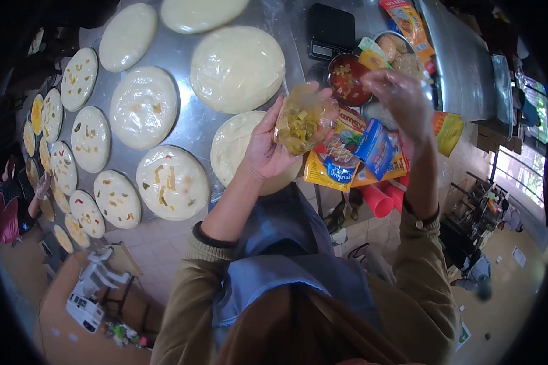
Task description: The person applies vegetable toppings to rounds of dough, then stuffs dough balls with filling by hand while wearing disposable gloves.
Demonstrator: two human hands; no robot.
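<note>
My left hand (265,141) is wrapped round a small clear bowl (313,121) with yellow-green chopped pieces, perhaps candied fruit, inside. Smeared by motion, my right hand (402,100) hovers at the right edge of a red bowl (364,96), which also contains chopped pieces; whether the fingers hold anything cannot be made out. Under and beyond my left hand lies a round, glossy pale dough disc (237,143), partly hidden by the hand. Another dough disc (237,70) sits farther up the metal table. To the left, a disc (172,182) carries scattered colourful pieces.
Several more topped discs (91,140) cover the metal table (192,115) leftward. A black scale (332,30) stands at the back. Colourful food packets (332,167) and red cylinders (377,201) crowd the right edge. Another person (15,210) is at the far left.
</note>
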